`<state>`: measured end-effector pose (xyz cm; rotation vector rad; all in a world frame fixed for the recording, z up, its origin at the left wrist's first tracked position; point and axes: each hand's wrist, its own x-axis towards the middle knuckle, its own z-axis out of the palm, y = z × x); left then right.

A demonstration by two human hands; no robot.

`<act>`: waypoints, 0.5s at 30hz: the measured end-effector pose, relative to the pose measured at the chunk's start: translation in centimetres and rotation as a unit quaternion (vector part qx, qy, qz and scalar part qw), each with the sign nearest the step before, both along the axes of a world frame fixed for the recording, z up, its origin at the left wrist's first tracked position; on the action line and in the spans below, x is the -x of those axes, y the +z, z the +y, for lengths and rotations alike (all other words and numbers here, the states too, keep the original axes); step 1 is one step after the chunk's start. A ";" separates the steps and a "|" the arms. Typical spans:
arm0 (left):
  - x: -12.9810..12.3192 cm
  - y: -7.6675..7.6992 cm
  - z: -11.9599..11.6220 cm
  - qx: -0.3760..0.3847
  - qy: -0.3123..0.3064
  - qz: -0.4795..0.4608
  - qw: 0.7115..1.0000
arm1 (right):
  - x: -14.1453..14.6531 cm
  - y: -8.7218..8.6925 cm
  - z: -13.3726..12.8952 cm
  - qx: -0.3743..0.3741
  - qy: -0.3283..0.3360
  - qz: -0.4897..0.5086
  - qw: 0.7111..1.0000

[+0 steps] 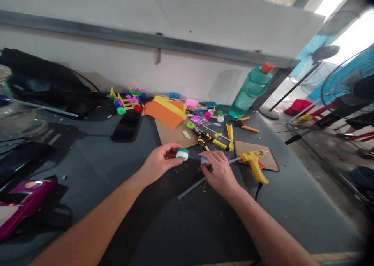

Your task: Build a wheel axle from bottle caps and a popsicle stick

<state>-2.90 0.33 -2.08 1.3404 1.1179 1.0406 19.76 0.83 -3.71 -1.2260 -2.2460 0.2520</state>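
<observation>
My left hand (159, 161) pinches a green-and-white bottle cap (182, 154) between thumb and fingertips, above the dark table. To its right, my right hand (219, 171) has its fingers closed around a small whitish-blue cap-like piece (205, 161), partly covered by the fingers. The two pieces are apart. Below the right hand, a grey strip (191, 188) lies slanting on the table. A yellow glue gun (254, 165) rests beside the right hand, partly on a piece of cardboard (270, 157).
Behind the hands lie yellow-black pliers (218, 143), orange-handled pliers (248, 128), orange sheets (165, 114) and colourful caps. A phone (126, 126) and small cap-wheeled models (128, 102) sit further left. A teal bottle (249, 92) stands at the back right; a magenta device (27, 201) at the left.
</observation>
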 end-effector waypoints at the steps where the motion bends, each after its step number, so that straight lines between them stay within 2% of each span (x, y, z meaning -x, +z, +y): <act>1: 0.0 0.0 0.0 -0.003 0.004 0.004 1.000 | 0.0 0.0 0.0 0.001 -0.001 0.000 1.000; 4: 0.1 0.1 0.0 -0.023 0.014 0.045 0.999 | 0.0 0.0 0.0 0.007 -0.006 -0.007 1.000; 6: 0.2 0.3 -0.1 -0.046 0.005 0.111 0.993 | 0.0 0.0 0.0 0.012 -0.009 -0.016 1.000; 11: 0.5 0.3 -0.2 -0.112 -0.032 0.304 0.946 | 0.1 0.2 -0.2 0.021 -0.011 -0.039 0.999; 15: 0.6 -0.3 -0.3 -0.123 -0.037 0.358 0.925 | 0.2 0.3 -0.4 0.025 0.005 -0.042 0.999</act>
